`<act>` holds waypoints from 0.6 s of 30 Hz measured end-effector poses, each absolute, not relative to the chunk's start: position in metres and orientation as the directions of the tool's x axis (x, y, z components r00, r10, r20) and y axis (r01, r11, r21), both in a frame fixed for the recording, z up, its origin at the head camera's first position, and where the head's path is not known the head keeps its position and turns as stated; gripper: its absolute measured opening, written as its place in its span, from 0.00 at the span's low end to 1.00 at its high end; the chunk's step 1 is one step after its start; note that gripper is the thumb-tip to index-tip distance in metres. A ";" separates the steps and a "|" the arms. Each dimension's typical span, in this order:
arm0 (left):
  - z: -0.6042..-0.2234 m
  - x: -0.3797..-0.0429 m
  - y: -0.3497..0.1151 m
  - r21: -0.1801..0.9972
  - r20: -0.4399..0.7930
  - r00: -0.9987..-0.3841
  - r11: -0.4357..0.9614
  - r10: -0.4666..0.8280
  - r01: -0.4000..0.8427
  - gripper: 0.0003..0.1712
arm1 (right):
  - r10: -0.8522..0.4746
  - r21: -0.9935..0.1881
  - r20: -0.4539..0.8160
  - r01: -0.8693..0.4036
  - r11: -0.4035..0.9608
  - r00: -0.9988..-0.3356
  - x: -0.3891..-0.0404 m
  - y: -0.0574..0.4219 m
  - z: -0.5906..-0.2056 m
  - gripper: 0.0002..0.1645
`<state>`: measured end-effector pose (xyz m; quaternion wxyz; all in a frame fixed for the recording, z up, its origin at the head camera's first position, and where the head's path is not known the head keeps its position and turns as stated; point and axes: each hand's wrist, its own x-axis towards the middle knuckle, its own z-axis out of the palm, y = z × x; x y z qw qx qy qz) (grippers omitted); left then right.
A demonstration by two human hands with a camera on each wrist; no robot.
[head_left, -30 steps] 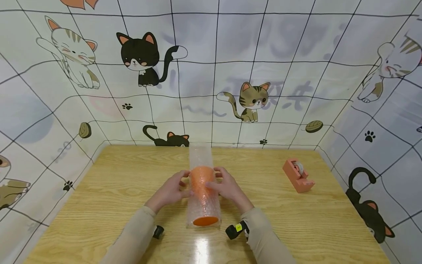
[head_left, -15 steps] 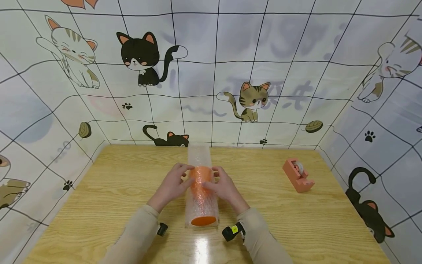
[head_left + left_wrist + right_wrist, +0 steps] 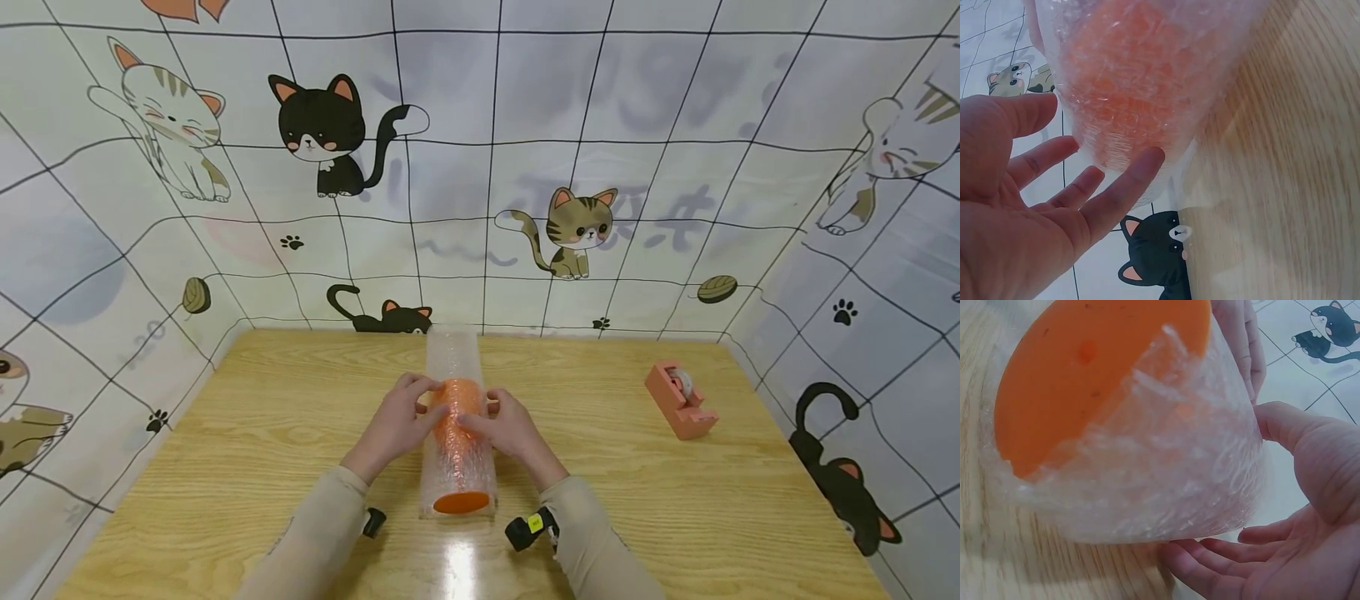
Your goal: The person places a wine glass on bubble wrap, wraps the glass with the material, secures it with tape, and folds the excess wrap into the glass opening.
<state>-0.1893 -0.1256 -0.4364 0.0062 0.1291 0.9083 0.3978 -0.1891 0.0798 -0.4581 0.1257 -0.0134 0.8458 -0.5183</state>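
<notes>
An orange cylinder point(image 3: 461, 502) lies rolled up in clear bubble wrap point(image 3: 453, 354) on the table, its flat round end towards me. In the head view the wrap runs on past the cylinder's far end. My left hand point(image 3: 397, 421) holds the left side of the roll, its thumb near the top and its fingers spread along the far side. From the right, my right hand point(image 3: 517, 425) holds the roll with the thumb on top. In the right wrist view, fingers point(image 3: 1210, 569) reach under the wrap point(image 3: 1166, 456). The cylinder's far end is hidden inside the wrap.
A pink tape dispenser point(image 3: 681, 400) with a roll of tape stands at the right on the wooden table point(image 3: 300, 400). A cloth backdrop point(image 3: 450, 167) printed with cats rises behind the table and on both sides.
My left hand has slid a little farther forward, and its thumb has come up onto the roll. The wrapped cylinder has shifted slightly left. The tape dispenser stays in place.
</notes>
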 end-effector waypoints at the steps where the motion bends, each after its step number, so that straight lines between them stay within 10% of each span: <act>1: -0.437 -0.189 -0.126 0.727 0.089 -0.967 0.648 0.239 0.227 0.20 | -0.155 -0.882 -0.204 0.113 0.458 -0.967 -0.189 0.080 -0.458 0.48; 18: -0.446 -0.188 -0.114 0.784 0.073 -0.963 0.583 0.258 0.216 0.27 | -0.156 -0.916 -0.182 0.110 0.385 -0.971 -0.189 0.098 -0.459 0.45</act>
